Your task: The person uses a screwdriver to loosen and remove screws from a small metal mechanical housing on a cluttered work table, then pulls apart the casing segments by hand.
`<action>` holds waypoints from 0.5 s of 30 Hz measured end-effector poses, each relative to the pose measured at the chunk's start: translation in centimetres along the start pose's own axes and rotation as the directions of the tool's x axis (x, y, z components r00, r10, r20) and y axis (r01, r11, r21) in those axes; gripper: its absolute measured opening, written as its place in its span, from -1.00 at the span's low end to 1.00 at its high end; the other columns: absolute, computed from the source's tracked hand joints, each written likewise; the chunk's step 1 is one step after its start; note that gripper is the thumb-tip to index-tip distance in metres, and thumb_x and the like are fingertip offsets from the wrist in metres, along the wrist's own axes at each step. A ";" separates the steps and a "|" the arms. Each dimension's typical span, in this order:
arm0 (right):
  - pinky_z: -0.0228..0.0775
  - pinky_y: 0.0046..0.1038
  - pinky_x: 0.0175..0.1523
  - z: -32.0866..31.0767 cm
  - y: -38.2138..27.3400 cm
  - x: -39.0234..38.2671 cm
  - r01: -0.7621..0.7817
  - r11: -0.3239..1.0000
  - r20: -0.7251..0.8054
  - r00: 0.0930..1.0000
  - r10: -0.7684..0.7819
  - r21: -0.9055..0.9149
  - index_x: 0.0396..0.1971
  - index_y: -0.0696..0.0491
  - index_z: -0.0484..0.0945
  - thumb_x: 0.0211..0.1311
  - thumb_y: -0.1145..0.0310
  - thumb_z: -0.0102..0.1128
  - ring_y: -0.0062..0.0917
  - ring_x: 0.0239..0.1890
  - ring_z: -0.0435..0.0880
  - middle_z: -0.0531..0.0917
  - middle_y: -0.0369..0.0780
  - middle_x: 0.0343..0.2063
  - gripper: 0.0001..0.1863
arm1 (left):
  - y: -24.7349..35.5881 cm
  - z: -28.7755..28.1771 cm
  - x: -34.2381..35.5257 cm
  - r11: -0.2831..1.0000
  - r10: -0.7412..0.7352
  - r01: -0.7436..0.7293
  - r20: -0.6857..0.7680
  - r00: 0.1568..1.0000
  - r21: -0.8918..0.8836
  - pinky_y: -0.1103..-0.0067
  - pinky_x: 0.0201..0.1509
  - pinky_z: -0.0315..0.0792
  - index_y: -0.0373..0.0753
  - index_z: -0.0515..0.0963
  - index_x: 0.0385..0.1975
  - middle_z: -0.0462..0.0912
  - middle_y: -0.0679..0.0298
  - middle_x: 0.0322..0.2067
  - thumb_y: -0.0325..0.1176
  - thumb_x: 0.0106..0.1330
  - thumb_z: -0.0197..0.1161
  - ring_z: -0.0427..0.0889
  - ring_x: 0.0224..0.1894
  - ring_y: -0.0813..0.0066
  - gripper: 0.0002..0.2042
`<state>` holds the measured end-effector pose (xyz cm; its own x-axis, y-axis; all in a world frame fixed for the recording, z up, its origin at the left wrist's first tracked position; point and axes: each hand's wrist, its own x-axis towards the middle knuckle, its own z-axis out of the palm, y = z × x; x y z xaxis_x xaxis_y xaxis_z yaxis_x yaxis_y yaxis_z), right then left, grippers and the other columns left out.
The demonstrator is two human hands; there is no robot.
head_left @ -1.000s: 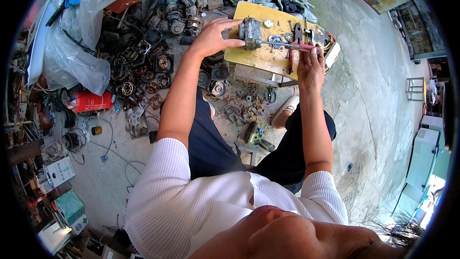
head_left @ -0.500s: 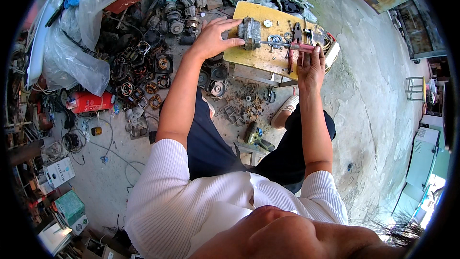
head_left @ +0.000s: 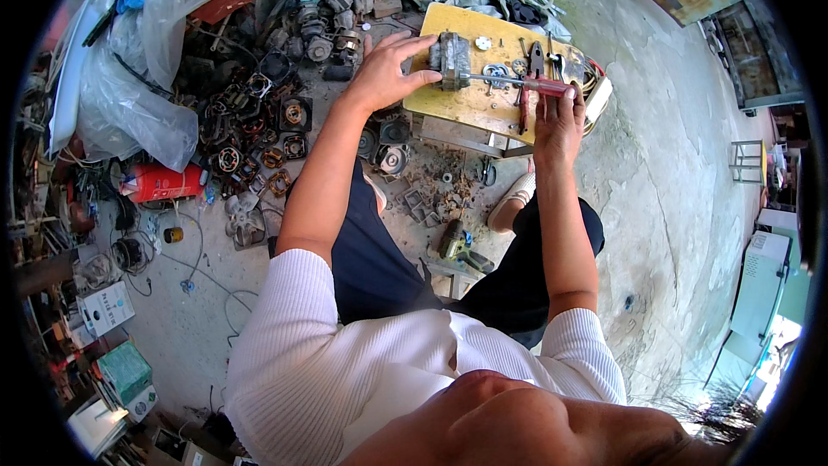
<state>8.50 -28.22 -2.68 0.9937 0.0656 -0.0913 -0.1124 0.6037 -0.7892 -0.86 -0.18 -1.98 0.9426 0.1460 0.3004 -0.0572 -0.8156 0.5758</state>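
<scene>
A small grey electric motor [head_left: 449,61] sits on the yellow tabletop [head_left: 440,22] near its left edge. My left hand [head_left: 385,72] braces it from the left, thumb and fingers gripping either side of its end. In my right hand [head_left: 561,121] is a screwdriver [head_left: 547,86] with a translucent red handle, held in the fingertips. Its shaft runs level to the left, and the tip meets the motor's right face; the exact contact is too small to make out. Under the shaft lies a round metal part [head_left: 495,72]. Pliers [head_left: 536,60] rest just beyond the screwdriver handle.
Loose screws and a pale disc [head_left: 483,42] lie on the tabletop. Cables and a white box [head_left: 598,95] stand at its right edge. Several old motors and coils [head_left: 259,86] cover the floor to the left. A cordless drill [head_left: 461,246] rests between my legs.
My right fingers have shifted slightly around the screwdriver handle. The left hand and the motor stay nearly where they were.
</scene>
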 end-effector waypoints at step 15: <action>0.42 -0.45 0.13 -0.8 0.3 0.4 0.116 0.993 0.070 0.991 -0.113 -0.038 0.20 0.02 0.29 0.41 0.31 0.10 -0.47 0.03 0.60 0.55 -0.21 0.06 -0.58 | -0.2 0.3 0.1 0.998 0.046 -0.045 -0.020 0.999 0.048 -0.11 0.44 -0.33 0.07 0.49 0.20 0.55 0.30 0.16 0.15 0.08 0.36 0.29 0.34 0.23 -0.35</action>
<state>8.89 -28.62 -3.43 0.9978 0.0525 0.0413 0.0035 0.5763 -0.8173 -0.70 -0.20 -2.30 0.9321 0.1200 0.3418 -0.0833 -0.8472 0.5247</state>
